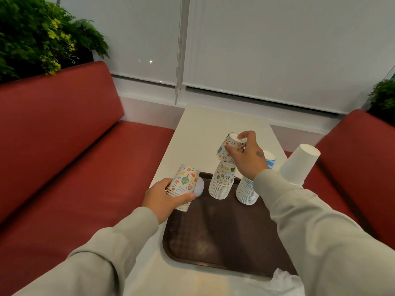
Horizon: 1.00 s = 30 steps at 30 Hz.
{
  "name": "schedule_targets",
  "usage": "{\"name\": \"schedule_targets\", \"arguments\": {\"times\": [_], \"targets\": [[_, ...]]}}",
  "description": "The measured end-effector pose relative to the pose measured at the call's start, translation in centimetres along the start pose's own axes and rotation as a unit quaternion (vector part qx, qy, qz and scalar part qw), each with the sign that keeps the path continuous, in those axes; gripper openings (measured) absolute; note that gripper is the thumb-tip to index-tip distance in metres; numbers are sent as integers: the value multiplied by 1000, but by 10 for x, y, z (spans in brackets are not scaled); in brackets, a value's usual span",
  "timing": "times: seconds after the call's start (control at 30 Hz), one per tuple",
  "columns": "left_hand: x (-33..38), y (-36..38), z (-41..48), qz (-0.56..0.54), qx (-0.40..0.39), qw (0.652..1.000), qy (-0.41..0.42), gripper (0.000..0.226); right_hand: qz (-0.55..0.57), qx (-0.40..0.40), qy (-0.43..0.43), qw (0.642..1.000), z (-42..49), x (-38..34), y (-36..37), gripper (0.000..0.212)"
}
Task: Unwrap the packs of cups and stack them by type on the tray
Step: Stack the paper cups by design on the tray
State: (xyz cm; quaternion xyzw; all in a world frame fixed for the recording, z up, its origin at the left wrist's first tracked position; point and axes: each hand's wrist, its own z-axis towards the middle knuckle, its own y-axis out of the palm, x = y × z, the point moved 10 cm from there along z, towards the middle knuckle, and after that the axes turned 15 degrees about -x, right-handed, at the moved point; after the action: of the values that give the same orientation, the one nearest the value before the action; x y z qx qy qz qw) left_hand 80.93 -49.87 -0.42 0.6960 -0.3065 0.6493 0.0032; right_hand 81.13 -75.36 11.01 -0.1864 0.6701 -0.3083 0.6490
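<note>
A dark brown tray [222,238] lies on the white table. On its far end stands an upside-down stack of doodle-print cups [222,182]. My right hand [249,159] grips a few tilted doodle-print cups [226,149] just above that stack. My left hand [166,197] holds a short stack of the same doodle-print cups [184,182] at the tray's left edge. A stack of blue-striped cups [245,192] stands beside the doodle stack, partly hidden by my right arm. A tall stack of plain white cups [299,163] rises at the right.
Crumpled clear wrapping [286,280] lies at the tray's near right corner. Red bench seats [64,159] flank the narrow white table [205,129]. Plants [42,35] sit behind the left bench, and a blind-covered window is ahead.
</note>
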Motion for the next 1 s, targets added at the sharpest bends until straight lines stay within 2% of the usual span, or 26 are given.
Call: {"name": "schedule_targets", "arguments": {"times": [0.13,0.37,0.5,0.6,0.73,0.83,1.0], "targets": [[-4,1,4,-10,2,1000,1,65,-31,2,13,999,9,15,9,36],[-9,1,8,-16,9,1000,2,65,-91,-56,80,991,11,55,41,37],[-9,3,9,-25,7,1000,1,66,-105,-75,87,988,7,62,50,39],[-5,6,9,-30,7,999,8,68,-118,-51,82,988,5,54,43,42],[4,7,6,-33,6,999,13,70,-106,14,8,994,-6,21,27,37],[13,7,3,-35,10,999,18,67,-3,-66,-2,998,-11,4,39,38],[31,7,-4,-35,10,998,41,62,81,-221,26,971,-26,-9,83,62]]}}
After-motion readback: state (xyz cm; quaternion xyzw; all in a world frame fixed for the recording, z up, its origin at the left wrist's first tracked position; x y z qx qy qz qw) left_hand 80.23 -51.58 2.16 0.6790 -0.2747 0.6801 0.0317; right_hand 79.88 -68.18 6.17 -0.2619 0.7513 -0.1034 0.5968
